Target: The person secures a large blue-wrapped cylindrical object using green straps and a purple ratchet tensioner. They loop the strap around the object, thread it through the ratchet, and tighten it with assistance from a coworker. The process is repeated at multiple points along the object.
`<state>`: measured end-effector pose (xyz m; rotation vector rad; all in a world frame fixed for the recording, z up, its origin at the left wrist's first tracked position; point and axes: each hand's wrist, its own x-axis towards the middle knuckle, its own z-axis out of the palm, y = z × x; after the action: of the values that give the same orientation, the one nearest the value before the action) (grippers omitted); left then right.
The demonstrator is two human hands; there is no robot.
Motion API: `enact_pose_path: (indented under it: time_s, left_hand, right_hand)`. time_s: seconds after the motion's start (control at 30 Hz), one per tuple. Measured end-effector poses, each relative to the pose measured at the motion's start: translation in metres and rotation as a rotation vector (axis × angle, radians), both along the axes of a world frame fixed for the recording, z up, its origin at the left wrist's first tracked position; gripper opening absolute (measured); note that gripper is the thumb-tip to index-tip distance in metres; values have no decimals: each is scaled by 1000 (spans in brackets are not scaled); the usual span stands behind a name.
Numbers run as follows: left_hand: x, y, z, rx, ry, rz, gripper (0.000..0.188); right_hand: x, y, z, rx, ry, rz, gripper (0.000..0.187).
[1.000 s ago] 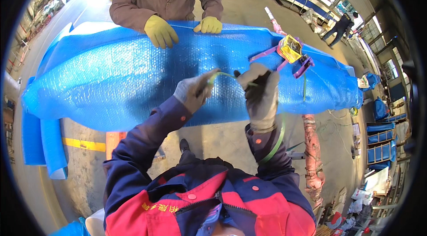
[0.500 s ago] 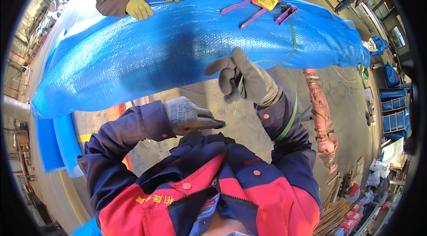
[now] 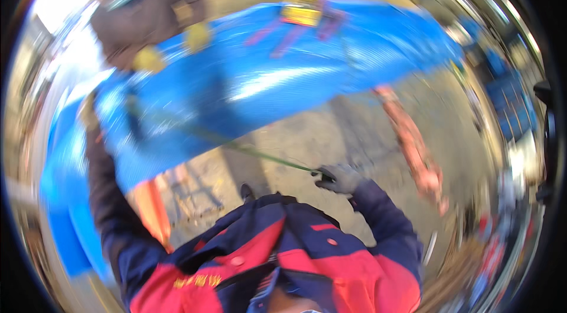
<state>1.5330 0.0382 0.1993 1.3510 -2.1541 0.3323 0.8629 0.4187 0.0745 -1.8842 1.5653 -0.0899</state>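
Observation:
A long bundle wrapped in shiny blue plastic sheet point(image 3: 283, 77) stretches across the view in front of me. My right hand point(image 3: 339, 178), in a grey glove, is closed on one end of a green strap point(image 3: 266, 155). From there the strap runs up and left over the bundle's near side, where its far part blurs out. My left hand point(image 3: 88, 113) is stretched out at the bundle's left end; motion smears its fingers. On top of the bundle lies a purple-handled tool point(image 3: 287, 40) with a yellow box point(image 3: 302, 10) at it.
Across the bundle stands a person in brown point(image 3: 139, 18), yellow gloves point(image 3: 149, 60) on the blue sheet. A red wrapped roll point(image 3: 413, 144) lies on the floor at right. Orange material point(image 3: 152, 209) shows beneath the bundle at left. Blue racks point(image 3: 511, 103) stand at far right.
My left hand has swung from my chest far out to the left. My right hand has come down, the strap now stretched leftward from it. The person opposite has shifted left; the view has turned.

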Motion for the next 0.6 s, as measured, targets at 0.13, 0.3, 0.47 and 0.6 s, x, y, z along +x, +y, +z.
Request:
enact_pose_path:
  time_s: [0.13,0.3,0.47,0.6]
  left_hand:
    - [74,1,-28,489,-619,145,40]
    - [-80,70,-54,654,-645,-52,95]
    - [-315,203,-45,746,-190,-937,89]
    - [-352,263,-17,1963,300,-584,67]
  right_hand:
    - [-36,28,-69,-276,9,-162,27]
    - [-14,26,-91,-101,59,-72,24]
    - [60,-11,-16,-359,-244,24,22]
    - [65,-21,28,-650,-79,-14,30]
